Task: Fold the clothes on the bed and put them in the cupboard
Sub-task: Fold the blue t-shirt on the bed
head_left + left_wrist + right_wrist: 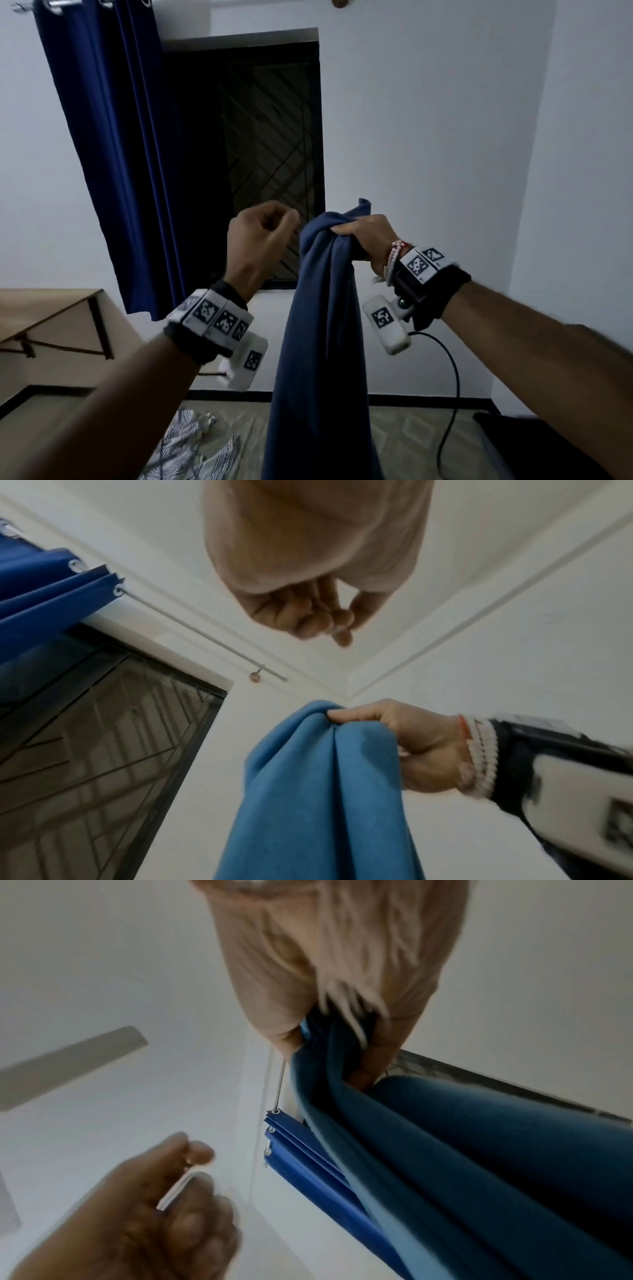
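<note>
I log: right hand (363, 240) fingers clenched round bunched top of blue garment (322, 325); cloth hangs down, long axis vertical, toward bed (411, 431). Left hand (260, 236) just left of bunch, not touching, fingers curled, nothing visibly held. I judge it placed for second grip.

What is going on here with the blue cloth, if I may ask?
A person at the bed is partway through folding clothes. Their right hand grips a blue garment by a bunched end and holds it up so that it hangs straight down. The left hand is raised just beside it, fingers curled, holding nothing. A striped garment lies unfolded on the bed. No cupboard is in view.
</note>
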